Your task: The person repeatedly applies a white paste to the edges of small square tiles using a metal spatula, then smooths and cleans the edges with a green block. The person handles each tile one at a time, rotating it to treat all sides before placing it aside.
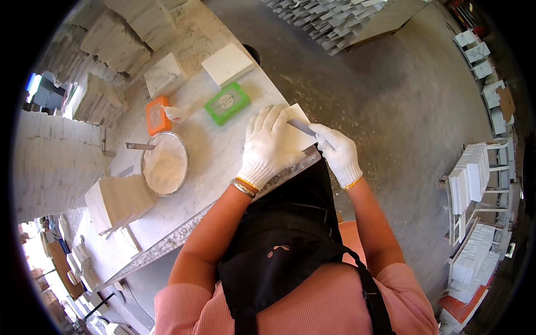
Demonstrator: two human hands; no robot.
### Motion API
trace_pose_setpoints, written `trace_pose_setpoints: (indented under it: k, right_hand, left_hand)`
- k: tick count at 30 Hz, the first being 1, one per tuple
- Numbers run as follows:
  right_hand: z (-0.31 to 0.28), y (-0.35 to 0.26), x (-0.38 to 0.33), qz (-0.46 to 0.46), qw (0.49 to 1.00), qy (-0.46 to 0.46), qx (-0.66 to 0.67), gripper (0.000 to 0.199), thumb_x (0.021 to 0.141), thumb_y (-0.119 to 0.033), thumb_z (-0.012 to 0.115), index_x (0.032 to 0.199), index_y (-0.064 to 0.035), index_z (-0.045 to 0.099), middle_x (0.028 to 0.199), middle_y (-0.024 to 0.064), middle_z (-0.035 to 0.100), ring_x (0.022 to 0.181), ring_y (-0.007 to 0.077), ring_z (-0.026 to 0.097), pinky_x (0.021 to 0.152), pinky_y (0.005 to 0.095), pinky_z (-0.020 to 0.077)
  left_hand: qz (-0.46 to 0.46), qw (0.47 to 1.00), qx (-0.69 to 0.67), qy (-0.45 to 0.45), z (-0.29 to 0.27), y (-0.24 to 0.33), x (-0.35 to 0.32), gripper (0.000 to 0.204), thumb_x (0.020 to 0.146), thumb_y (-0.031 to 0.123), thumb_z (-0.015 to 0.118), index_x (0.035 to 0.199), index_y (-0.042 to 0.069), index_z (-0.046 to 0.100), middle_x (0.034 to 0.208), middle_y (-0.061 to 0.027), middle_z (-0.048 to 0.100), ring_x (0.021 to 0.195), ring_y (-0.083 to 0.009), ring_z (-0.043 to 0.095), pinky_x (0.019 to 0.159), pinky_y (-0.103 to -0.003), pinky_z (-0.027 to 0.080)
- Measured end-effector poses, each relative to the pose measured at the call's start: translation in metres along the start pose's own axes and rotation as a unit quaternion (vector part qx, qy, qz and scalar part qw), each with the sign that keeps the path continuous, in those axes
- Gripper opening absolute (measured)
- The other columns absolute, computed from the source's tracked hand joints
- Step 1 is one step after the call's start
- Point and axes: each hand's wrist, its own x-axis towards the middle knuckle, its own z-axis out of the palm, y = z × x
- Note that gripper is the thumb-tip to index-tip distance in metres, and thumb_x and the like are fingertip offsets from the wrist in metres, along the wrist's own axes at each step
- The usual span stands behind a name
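At the table's right edge lies a small white stone tile (298,134). My left hand (261,142), in a white knitted glove, rests flat on it with fingers stretched forward, covering its left part. My right hand (338,152), gloved the same way, is closed around a flat grey metal blade (302,127). The blade lies across the tile's top, its tip close to my left fingers. My right palm hangs just past the table edge. Up and left of my left hand lie a green rectangular block (227,104) and an orange one (158,116) with crumpled white material beside it.
A round metal-rimmed bowl (188,159) of pale powder, with a metal blade in it, stands on the marble table (206,162). Tile stacks (120,201) crowd the table's left side; a white tile (227,64) lies farther back. Racks of tiles (469,178) stand across the floor.
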Motion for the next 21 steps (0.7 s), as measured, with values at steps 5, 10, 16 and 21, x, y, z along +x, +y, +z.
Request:
trace_pose_setpoints:
  k: [5, 10, 16, 21]
  right_hand:
    - [-0.007, 0.003, 0.007, -0.067, 0.994, -0.012, -0.090, 0.027, 0.090, -0.009, 0.067, 0.115, -0.0170, 0.073, 0.094, 0.0091, 0.073, 0.082, 0.0263, 0.070, 0.071, 0.0336, 0.0554]
    - [-0.011, 0.007, 0.013, 0.013, 0.998, -0.049, -0.026, 0.026, 0.096, -0.011, 0.064, 0.120, -0.0126, 0.072, 0.094, 0.0080, 0.072, 0.076, 0.0168, 0.064, 0.070, 0.0288, 0.0534]
    - [0.004, 0.004, -0.006, -0.016, 0.999, -0.003, -0.033, 0.027, 0.093, -0.008, 0.066, 0.117, -0.0147, 0.073, 0.092, 0.0098, 0.072, 0.079, 0.0238, 0.069, 0.073, 0.0322, 0.0553]
    - [0.002, 0.004, -0.003, 0.014, 0.999, -0.033, -0.011, 0.024, 0.097, -0.009, 0.064, 0.120, -0.0091, 0.072, 0.091, 0.0028, 0.069, 0.070, 0.0083, 0.055, 0.066, 0.0237, 0.0494]
  left_hand:
    - [0.007, 1.000, -0.002, -0.007, -0.002, 0.000, 0.001, 0.086, 0.058, 0.032, 0.086, 0.133, 0.010, 0.052, 0.139, -0.0122, 0.053, 0.134, -0.0347, 0.045, 0.112, -0.050, 0.036]
    - [-0.007, 1.000, -0.004, -0.013, -0.006, 0.009, 0.005, 0.083, 0.058, 0.030, 0.085, 0.132, 0.010, 0.053, 0.137, -0.0118, 0.054, 0.133, -0.0347, 0.047, 0.110, -0.049, 0.039]
    - [0.012, 1.000, 0.004, 0.015, 0.004, -0.001, 0.002, 0.084, 0.057, 0.030, 0.085, 0.132, 0.010, 0.053, 0.137, -0.0118, 0.054, 0.132, -0.0340, 0.047, 0.111, -0.048, 0.038]
    - [0.022, 1.000, 0.003, 0.019, 0.001, 0.000, 0.000, 0.085, 0.057, 0.032, 0.086, 0.132, 0.008, 0.053, 0.136, -0.0117, 0.054, 0.131, -0.0339, 0.048, 0.110, -0.048, 0.038]
